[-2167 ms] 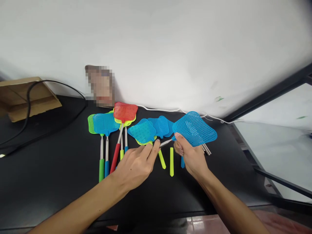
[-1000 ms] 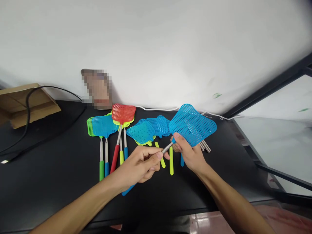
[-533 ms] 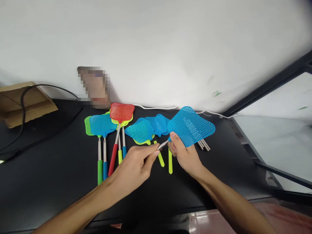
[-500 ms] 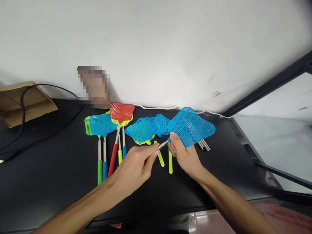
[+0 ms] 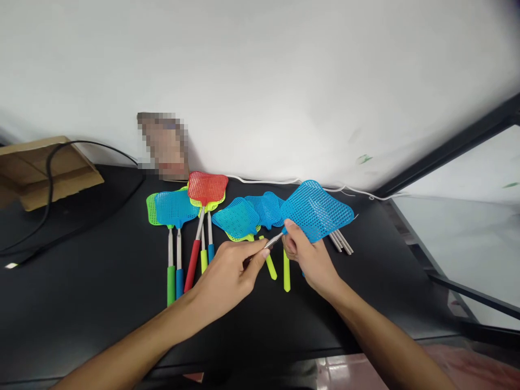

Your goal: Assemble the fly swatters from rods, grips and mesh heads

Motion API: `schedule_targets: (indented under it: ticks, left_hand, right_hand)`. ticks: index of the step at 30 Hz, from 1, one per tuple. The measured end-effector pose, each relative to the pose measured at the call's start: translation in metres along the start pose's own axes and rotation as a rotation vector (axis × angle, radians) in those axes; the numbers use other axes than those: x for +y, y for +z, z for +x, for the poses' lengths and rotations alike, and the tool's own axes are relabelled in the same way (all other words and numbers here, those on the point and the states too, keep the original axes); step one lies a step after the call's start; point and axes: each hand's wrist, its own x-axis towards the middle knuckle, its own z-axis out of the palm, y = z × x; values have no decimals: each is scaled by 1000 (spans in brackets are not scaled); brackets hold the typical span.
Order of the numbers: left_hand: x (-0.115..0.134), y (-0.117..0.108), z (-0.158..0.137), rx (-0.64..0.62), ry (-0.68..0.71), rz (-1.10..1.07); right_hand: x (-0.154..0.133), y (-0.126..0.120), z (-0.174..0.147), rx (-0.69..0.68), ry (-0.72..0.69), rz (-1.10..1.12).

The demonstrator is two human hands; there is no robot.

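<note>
While holding the metal shaft (image 5: 276,238) in a thumb-and-forefinger pinch of the left hand (image 5: 231,269), clasping too the blue swatter head (image 5: 317,211) by its neck in the right hand (image 5: 312,261), up over the black table (image 5: 117,287). Probably best to keep neck and shaft in line, unforced. Behind the hands, yellow-green handles (image 5: 286,273); farther right, loose metal rods (image 5: 341,242). And different from a second ago: no sight now of the curled lower fingers, nor of the blue handle end beneath.
</note>
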Motion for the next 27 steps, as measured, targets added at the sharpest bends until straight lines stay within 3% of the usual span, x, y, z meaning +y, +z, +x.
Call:
schedule_targets:
  ticks: [4, 7, 12, 18, 27]
  left_hand:
    - [5, -3, 2, -153, -263, -514]
    - [5, -2, 2, -222, -417, -865]
    - [4, -3, 0, -329, -513, -1221]
    - [4, -1, -2, -483, -534, -1285]
    - [4, 2, -4, -327, -495, -1022]
  right_hand:
    - [-5, -11, 6, -154, 11, 66]
    - [-10, -16, 13, -261, 66, 253]
    - [-7, -15, 17, -241, 210, 548]
    - [-3, -10, 11, -297, 109, 477]
    - [-8, -11, 9, -25, -74, 261]
